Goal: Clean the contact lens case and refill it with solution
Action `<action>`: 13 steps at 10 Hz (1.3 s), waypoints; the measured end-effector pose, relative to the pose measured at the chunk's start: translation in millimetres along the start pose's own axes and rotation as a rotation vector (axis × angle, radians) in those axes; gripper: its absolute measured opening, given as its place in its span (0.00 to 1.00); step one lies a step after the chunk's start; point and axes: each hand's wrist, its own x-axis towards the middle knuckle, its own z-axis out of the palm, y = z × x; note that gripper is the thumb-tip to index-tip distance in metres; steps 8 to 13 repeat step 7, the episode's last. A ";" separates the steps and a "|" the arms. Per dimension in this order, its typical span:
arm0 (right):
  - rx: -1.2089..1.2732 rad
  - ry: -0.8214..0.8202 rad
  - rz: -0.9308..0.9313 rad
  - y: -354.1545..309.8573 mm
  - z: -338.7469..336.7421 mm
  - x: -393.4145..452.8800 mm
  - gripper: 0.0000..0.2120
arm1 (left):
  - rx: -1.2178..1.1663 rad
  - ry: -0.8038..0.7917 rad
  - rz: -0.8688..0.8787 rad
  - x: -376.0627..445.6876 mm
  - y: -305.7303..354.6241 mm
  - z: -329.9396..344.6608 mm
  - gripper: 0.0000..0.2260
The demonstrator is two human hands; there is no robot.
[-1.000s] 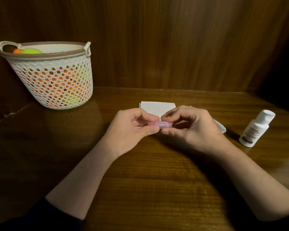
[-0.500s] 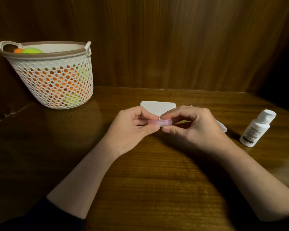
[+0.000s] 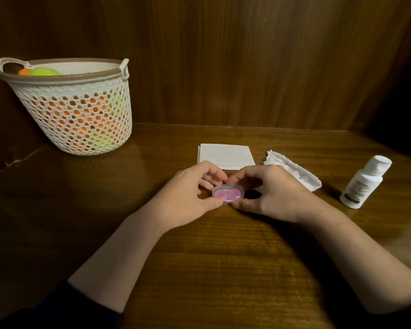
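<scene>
Pink lens case pinched at each end by the curled fingers of the left hand and right hand, just nearer than the folded napkin, with the solution bottle to its right on the surface.

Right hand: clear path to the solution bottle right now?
Probably yes, once it lets go: the right hand pinches the pink lens case together with the left hand. The bottle stands capped on its side, only bare table between.
</scene>
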 end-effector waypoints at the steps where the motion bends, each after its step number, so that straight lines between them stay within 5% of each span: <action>1: -0.008 -0.016 0.016 3.6 1.2 1.1 0.18 | 0.018 -0.006 0.006 1.1 -1.1 0.3 0.19; 3: -0.029 -0.057 0.065 3.6 1.0 1.5 0.27 | 0.054 -0.010 0.028 0.0 -2.5 1.8 0.18; 5: 0.070 0.277 0.078 -17.3 -1.5 -20.2 0.06 | 0.054 0.242 -0.032 -14.6 7.3 0.6 0.03; 6: 0.126 0.473 0.056 -40.2 -9.3 -48.5 0.12 | 0.097 0.315 0.013 -37.6 19.9 1.2 0.11; 7: 0.271 0.496 0.048 -60.2 -6.3 -100.7 0.19 | 0.017 0.320 0.112 -82.3 36.5 9.0 0.17; 13: 0.271 0.496 0.048 -60.2 -6.3 -100.7 0.19 | 0.017 0.320 0.112 -82.3 36.5 9.0 0.17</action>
